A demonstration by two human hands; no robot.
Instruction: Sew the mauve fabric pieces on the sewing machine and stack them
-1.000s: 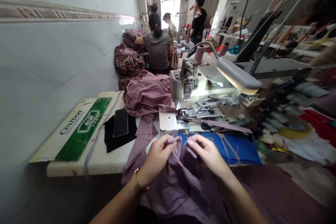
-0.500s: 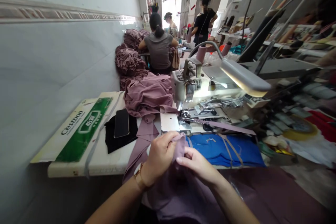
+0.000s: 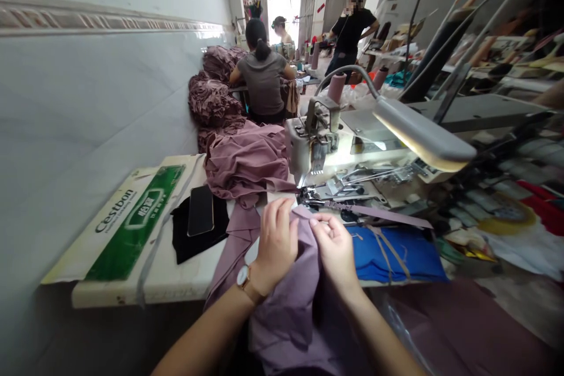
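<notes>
1. At the front edge of the tabletop (image 3: 176, 282), over on the left, a green-and-white carton (image 3: 123, 223) is lying flat against the wall, and just right of it a dark phone (image 3: 200, 210) is resting on a black cloth.
2. Moving right, the left hand (image 3: 277, 242) is closing on the mauve fabric (image 3: 291, 305), fingers curled over its upper edge and pressing it down beside the machine bed.
3. Right beside it, the right hand (image 3: 335, 247) is pinching that same edge between thumb and forefinger, so both hands are gripping one piece.
4. My read: they are lining up the fabric's leading edge for feeding; next comes sliding that edge flat under the presser foot (image 3: 311, 195), keeping the layers even.
5. Fabric's long axis is running from the lap up toward the needle, its gripped end pointing away from the person, the rest hanging off the tabletop.
6. Farther right, the sewing machine (image 3: 326, 147) is sitting under a lit lamp (image 3: 423, 135), with a mauve strip (image 3: 379, 213) trailing rightward over blue cloth (image 3: 396, 252).
</notes>
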